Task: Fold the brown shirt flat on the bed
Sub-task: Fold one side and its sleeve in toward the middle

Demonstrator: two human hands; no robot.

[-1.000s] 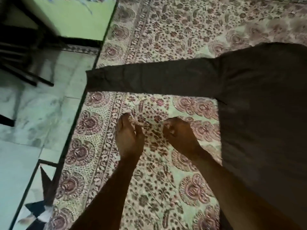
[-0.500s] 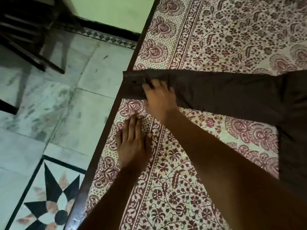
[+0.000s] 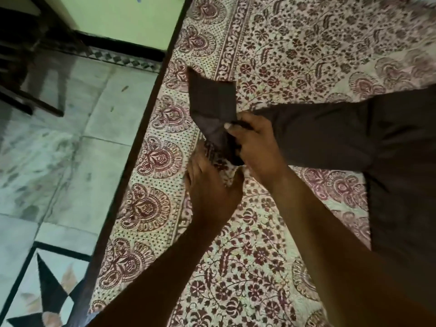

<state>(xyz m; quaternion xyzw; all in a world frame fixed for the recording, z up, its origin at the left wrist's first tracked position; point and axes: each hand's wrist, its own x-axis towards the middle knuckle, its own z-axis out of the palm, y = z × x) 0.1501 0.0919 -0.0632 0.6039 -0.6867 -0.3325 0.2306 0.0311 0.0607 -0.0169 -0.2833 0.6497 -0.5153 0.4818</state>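
The brown shirt [image 3: 401, 161] lies on the patterned bed sheet [image 3: 259, 267], its body at the right and one long sleeve [image 3: 318, 135] stretched out to the left. My right hand [image 3: 257, 147] is closed on that sleeve near its end, and the cuff part [image 3: 212, 97] is bent upward from the grip, pointing toward the far side of the bed. My left hand [image 3: 212, 192] is just below, back up, fingers and thumb apart on the sheet beside the lower edge of the sleeve. It holds nothing that I can see.
The bed's dark wooden edge [image 3: 132, 161] runs diagonally just left of my hands. Beyond it is a marble floor [image 3: 59, 149] with a star inlay, dark furniture legs [image 3: 28, 79] at the upper left and a green wall [image 3: 122, 17].
My right hand went from lying flat on the straight sleeve to gripping it and has turned the cuff end upward and inward. My left hand moved up closer to the sleeve.
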